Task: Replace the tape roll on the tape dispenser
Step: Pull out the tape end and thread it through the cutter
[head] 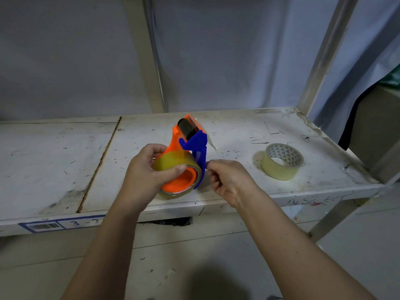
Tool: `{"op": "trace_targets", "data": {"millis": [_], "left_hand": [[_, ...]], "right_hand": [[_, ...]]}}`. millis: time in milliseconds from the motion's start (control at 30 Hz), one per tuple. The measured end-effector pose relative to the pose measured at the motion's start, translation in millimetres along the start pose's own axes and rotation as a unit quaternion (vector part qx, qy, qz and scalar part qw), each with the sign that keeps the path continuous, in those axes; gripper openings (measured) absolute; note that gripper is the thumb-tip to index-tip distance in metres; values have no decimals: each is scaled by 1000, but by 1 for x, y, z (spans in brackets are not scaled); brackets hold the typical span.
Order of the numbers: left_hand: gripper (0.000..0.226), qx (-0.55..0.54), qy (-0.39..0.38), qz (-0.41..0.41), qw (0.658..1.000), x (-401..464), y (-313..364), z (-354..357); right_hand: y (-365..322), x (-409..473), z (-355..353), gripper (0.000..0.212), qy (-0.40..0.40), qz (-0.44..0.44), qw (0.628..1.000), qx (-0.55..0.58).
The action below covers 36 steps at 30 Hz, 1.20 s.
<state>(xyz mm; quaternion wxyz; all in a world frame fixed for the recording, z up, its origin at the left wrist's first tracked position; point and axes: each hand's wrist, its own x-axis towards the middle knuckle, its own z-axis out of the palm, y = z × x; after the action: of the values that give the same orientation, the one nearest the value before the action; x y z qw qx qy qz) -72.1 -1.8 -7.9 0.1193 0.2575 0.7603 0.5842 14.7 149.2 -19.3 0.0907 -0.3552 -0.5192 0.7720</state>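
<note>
Over the bench's (238, 131) near edge, the left hand (142, 176) wraps the tape roll (173, 162) on the light, rigid dispenser (186, 148); right fingers (213, 167) pinch the sticky, flimsy tape end (barely visible). Spare roll (281, 162) right.

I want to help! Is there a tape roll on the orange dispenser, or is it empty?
On. A yellowish tape roll sits around the orange tape dispenser hub.

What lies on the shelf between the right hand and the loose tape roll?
Nothing: in the head view, only bare, scuffed shelf separates the right hand from the loose tape roll.
</note>
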Motion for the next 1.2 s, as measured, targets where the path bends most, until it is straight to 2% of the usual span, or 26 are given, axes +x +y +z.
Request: {"op": "trace_targets", "data": {"millis": [67,167,267,333,467,567,633,733,867,933,1000,1033,1100,1200], "left_hand": [[58,-25,-8,-11,1000,-1,-3,0],[64,-45,-15,-25,999,0,-5,-2],[63,-65,-20,-34,997,1,-7,-3],[61,-72,-31,-34,996,1,-6,-2],[54,-110,-37,-48,992,3,-10,1],[50,-127,-32,-60,990,5,-15,1],[47,-144,-34,-72,986,5,-19,2],[49,-166,-31,-96,981,6,-22,5],[53,-174,-22,-106,979,5,-23,7],[50,-177,-17,-107,978,5,-24,6],[49,-181,-14,-110,977,6,-23,6],[50,-182,-15,-111,977,6,-23,7],[50,-186,-18,-113,976,7,-24,8],[54,-196,-17,-116,974,6,-24,10]], "right_hand": [[-1,-3,3,6,46,-70,992,-95],[-5,-6,-1,32,127,-221,951,-176],[-11,-10,-3,47,106,-353,890,-267],[-9,-8,-3,38,111,-401,856,-307],[-2,-1,-6,7,177,-484,794,-324],[-5,4,-17,5,226,-516,763,-316],[-4,6,-18,4,221,-517,750,-348],[6,4,-9,6,158,-503,756,-387],[1,3,-8,13,77,-438,810,-381],[0,2,-9,21,44,-434,806,-399],[2,-2,-7,30,26,-445,789,-423],[3,-4,-6,34,20,-441,792,-422],[4,-8,-5,38,11,-415,822,-389],[5,-13,-3,30,14,-395,851,-345]]}}
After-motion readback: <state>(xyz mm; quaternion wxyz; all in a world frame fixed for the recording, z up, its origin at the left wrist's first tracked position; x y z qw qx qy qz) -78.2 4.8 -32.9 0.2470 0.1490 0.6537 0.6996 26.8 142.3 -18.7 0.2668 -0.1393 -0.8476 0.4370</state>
